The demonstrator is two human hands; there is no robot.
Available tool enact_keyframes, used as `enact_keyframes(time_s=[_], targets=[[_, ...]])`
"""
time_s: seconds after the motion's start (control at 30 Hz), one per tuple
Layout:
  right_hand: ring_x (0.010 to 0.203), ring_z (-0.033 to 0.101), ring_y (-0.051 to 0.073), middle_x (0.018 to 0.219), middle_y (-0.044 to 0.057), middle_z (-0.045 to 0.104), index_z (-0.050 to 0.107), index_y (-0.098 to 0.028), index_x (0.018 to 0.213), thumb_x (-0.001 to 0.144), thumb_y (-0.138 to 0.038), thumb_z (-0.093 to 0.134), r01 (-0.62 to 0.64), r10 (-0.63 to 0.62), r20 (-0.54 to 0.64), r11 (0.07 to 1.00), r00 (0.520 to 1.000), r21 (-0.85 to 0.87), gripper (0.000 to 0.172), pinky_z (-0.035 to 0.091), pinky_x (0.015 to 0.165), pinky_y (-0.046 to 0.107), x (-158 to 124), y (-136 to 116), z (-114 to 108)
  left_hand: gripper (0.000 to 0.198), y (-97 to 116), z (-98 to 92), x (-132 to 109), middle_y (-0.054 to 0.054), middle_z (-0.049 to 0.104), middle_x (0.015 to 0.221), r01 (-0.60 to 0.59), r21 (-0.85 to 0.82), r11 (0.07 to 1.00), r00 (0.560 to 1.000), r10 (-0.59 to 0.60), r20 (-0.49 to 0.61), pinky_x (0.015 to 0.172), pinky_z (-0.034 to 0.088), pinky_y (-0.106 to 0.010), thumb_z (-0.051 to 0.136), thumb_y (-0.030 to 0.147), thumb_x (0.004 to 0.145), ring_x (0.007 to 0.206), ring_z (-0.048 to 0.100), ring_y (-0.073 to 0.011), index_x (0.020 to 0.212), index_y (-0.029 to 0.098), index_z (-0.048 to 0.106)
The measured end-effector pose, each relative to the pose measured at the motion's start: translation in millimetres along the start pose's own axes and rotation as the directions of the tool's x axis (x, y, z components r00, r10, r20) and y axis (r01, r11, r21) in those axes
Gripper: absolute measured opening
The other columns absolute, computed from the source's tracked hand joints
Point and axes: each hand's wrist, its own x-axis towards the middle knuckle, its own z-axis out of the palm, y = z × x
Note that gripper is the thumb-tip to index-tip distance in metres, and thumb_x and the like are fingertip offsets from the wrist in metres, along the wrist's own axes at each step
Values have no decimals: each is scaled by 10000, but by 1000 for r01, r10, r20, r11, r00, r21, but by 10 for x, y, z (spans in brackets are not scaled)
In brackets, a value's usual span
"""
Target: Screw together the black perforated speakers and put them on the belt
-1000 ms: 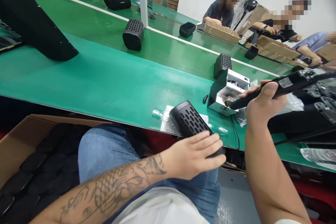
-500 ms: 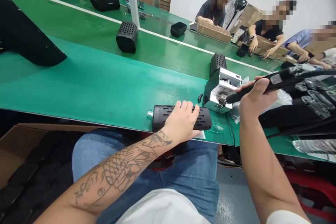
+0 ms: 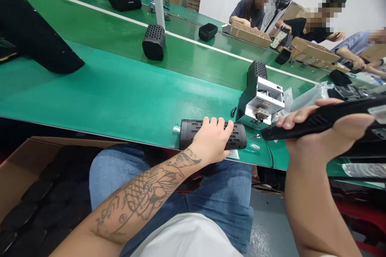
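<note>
My left hand (image 3: 212,140) lies curled over a black slotted housing (image 3: 188,134), which rests on its side at the near edge of the green table. In my right hand (image 3: 316,144) is a black electric screwdriver (image 3: 337,115), held nearly level with its bit pointing left. The bit's tip is close to the housing's right end; whether they touch I cannot tell, nor whether a screw is on it. Just behind stands a small white and black screw feeder (image 3: 251,113). A small dark piece (image 3: 233,112) lies at its left side.
More perforated black housings (image 3: 153,42) stand on the green belt beyond, one behind the feeder. A dark slanted panel (image 3: 42,32) juts in at left. An open carton (image 3: 18,160) with black parts sits below left. Several people work opposite among cardboard boxes (image 3: 250,34).
My right hand has drawn the screwdriver away from the screw feeder, down and toward the housing's right end. My left hand stays on the housing. The view has shifted slightly.
</note>
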Motion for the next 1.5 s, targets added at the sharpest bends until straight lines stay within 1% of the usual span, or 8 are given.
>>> enact_keyframes(time_s=[0.03,0.1,0.2,0.43,0.93,1.27,1.43,1.5], targets=[[348,529,215,499,-8,574,681,-221,874,773,-793,611,-30,24,133,999,991,44,585,471,349,373,-56,-40,-25,893,3,0,-1,-219,597,1262,2,6,1000,1000,-2,1,991,354,-538,685,636,832,1080,562,-390,1518,119,444],[374,575,249,548,31,635,735,-219,922,795,-747,628,-56,8,391,992,920,111,553,497,365,414,-156,-78,-65,903,9,3,0,-219,594,1271,7,12,1000,1000,-7,6,1001,345,-545,676,648,832,1083,559,-392,1526,121,439],[421,620,261,600,51,678,779,-212,984,792,-628,713,-93,-9,514,981,858,173,462,529,408,433,-272,-66,-56,907,17,5,9,-215,590,1283,17,9,1000,1000,-17,18,1013,335,-545,680,645,829,1098,553,-391,1535,131,435],[445,621,240,601,25,667,762,-219,956,767,-567,802,-92,7,446,981,895,170,399,526,438,401,-397,14,64,897,13,-2,13,-222,580,1289,16,2,1000,999,-16,31,1012,327,-539,670,635,839,1110,552,-394,1534,120,431],[444,619,229,623,36,677,758,-168,886,707,-488,873,-205,73,551,962,832,183,385,526,478,400,-469,62,119,863,15,-11,17,-199,597,1214,17,-9,1000,1000,-17,13,968,333,-525,681,624,831,1057,558,-386,1506,137,452],[434,604,210,612,23,669,753,-184,866,704,-536,880,-218,90,565,962,820,163,408,528,482,390,-462,117,109,843,14,-8,9,-211,606,1224,14,-7,1000,1000,-14,3,963,349,-522,670,626,841,1055,561,-383,1490,131,461],[424,615,230,581,33,663,769,-188,895,713,-645,848,-185,78,563,973,823,136,499,535,460,403,-449,3,94,875,10,0,13,-212,605,1224,7,-7,1000,1000,-7,12,979,345,-530,667,644,829,1060,559,-387,1497,122,454],[409,608,244,558,38,651,774,-190,891,704,-679,822,-141,45,527,979,849,144,526,529,435,417,-346,-63,68,870,11,-2,15,-210,607,1217,3,-6,1000,1000,-3,15,981,344,-530,658,646,833,1055,560,-386,1497,123,454]])
